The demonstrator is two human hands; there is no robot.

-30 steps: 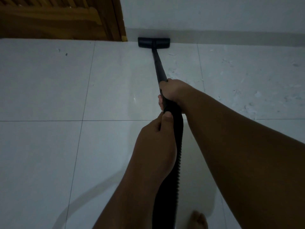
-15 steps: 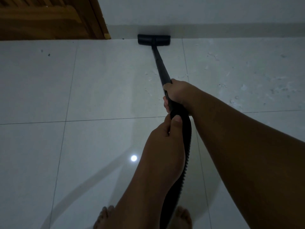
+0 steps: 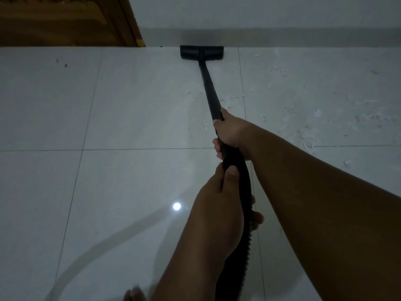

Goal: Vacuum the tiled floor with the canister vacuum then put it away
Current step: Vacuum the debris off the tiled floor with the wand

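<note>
A black vacuum wand [image 3: 209, 90] runs away from me to its flat floor head [image 3: 201, 52], which lies against the base of the far wall. My right hand [image 3: 233, 132] grips the wand's near end. Just behind it my left hand [image 3: 219, 200] holds the ribbed black hose [image 3: 240, 246], which drops out of the bottom of the view. The canister itself is out of view. White crumbs and scraps [image 3: 308, 127] litter the pale tiled floor [image 3: 130, 118] to the right of the wand.
A wooden door and frame [image 3: 65, 20] stand at the far left, beside the white wall with its grey skirting [image 3: 282, 38]. My bare toes [image 3: 134, 295] show at the bottom edge. A lamp reflection [image 3: 176, 206] glints on the tile.
The view has swung to the right and the door has slid left. The floor head now lies against the wall further right of the door frame. Both hands keep their grip.
</note>
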